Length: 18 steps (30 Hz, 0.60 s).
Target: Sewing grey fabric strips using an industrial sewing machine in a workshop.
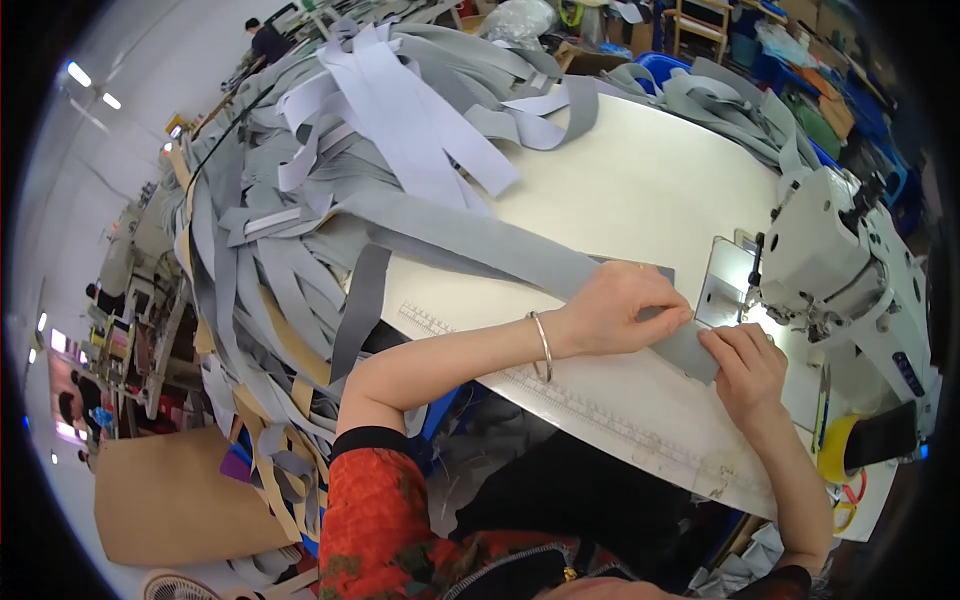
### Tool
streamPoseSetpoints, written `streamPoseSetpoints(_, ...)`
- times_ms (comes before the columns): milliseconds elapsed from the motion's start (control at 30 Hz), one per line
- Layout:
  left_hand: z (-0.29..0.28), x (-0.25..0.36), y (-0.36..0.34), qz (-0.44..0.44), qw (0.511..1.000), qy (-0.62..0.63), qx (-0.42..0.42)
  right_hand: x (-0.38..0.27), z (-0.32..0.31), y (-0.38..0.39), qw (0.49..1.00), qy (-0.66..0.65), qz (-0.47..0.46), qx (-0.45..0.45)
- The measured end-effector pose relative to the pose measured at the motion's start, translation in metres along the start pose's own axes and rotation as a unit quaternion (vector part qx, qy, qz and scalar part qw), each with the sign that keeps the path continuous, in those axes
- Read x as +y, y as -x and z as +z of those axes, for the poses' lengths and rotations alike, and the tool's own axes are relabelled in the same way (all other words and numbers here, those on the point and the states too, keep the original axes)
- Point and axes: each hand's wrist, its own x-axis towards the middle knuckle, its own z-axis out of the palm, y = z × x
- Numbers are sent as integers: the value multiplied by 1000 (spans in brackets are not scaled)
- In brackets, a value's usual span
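Observation:
A long grey fabric strip [480, 240] runs across the white table to my hands, beside the sewing machine [830, 250]. My left hand [625, 308], with a silver bangle on the wrist, lies over the strip. Its thumb and fingertips are pinched together at the strip's edge, near the needle area. My right hand [748, 372] holds the strip's lower corner [688, 355], fingers bent over it and the thumb partly hidden. Both hands are just left of the lit metal needle plate [722, 285]. The strip's middle is covered by my left hand.
A big heap of grey strips [270, 200] covers the table's left, with pale lavender strips [400, 110] on top. A printed ruler [600, 415] follows the near edge. Yellow tape [833, 462] and orange-handled scissors [850, 500] lie at the right. More strips [730, 110] sit behind.

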Motion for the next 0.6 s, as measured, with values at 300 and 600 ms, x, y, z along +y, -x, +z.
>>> streamPoseSetpoints(300, 48, -33, -18, 164, 966, -164, -119, -29, -24, 67, 995, 31, 82, -54)
streamPoseSetpoints(600, 49, -1, -21, 126, 965, -186, -135, -111, -111, 255, 911, 11, 300, -283)
